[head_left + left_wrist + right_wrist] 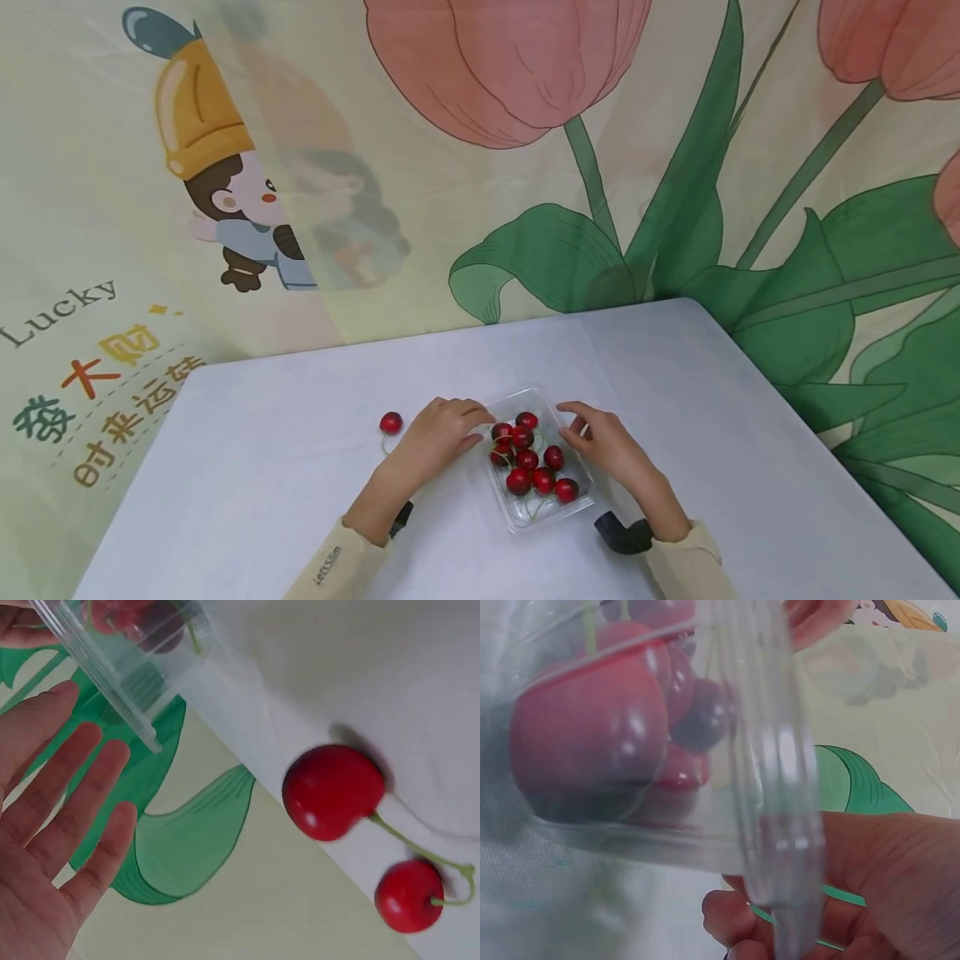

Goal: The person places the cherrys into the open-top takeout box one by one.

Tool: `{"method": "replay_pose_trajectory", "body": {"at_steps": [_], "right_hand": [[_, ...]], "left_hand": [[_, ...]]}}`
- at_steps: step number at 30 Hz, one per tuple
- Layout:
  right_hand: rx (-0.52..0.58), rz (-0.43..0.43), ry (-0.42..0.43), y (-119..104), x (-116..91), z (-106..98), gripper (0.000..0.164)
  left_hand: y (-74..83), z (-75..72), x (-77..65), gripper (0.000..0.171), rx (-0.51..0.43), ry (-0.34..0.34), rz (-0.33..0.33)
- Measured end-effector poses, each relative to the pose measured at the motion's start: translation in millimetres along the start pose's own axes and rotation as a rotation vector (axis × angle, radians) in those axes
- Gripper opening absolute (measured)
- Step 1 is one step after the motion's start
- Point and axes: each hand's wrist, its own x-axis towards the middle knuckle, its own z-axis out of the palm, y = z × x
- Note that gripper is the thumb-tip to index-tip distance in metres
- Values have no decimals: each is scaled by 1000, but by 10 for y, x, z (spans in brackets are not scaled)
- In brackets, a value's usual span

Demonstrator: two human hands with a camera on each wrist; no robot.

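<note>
A clear plastic box (517, 523) holding several dark red cherries (543, 480) lies on the table between the two hands. My left hand (450, 429) is at the box's left rim, its fingers extended and spread in the left wrist view, with nothing in its grasp. At the right rim is my right hand (603, 442), fingers loosely bent; whether they touch the plastic is hard to tell. Left of the left hand lies a loose cherry (391, 422). The left wrist view shows a large cherry (334, 793) and a smaller cherry (409, 896) with green stems.
A white-covered table (285, 467) carries everything. Behind it hangs a printed backdrop (420, 208) with tulips, a cartoon figure and lettering. Dark wrist camera mounts (624, 533) sit at both sleeves.
</note>
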Motion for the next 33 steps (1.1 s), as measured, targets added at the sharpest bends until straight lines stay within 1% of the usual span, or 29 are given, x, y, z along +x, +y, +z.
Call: {"method": "replay_pose_trajectory", "body": {"at_steps": [5, 9, 13, 17, 22, 24, 26, 30, 33], "right_hand": [[6, 6, 4, 35, -12, -15, 37], [10, 6, 6, 51, -22, -11, 37], [10, 11, 2, 51, -32, 2, 37], [15, 17, 4, 45, -34, 12, 37], [14, 13, 8, 34, -27, 16, 37], [16, 10, 6, 29, -24, 16, 37], [18, 10, 5, 24, -22, 17, 37], [22, 16, -1, 10, -21, 15, 37], [23, 16, 0, -1, -16, 12, 38]], "left_hand": [[-98, -41, -49, 26, 12, 25, -18], [-208, -40, -111, 26, 41, 55, -37], [-325, -38, -203, 26, 49, 78, -85], [-415, -60, -307, 25, 42, 86, -141], [-523, -60, -448, 24, 49, 95, -187], [-570, -44, -505, 27, 70, 107, -195], [-610, -32, -554, 34, 89, 109, -209], [-660, -34, -623, 47, 139, 88, -245], [-701, -34, -652, 47, 151, 71, -270]]}}
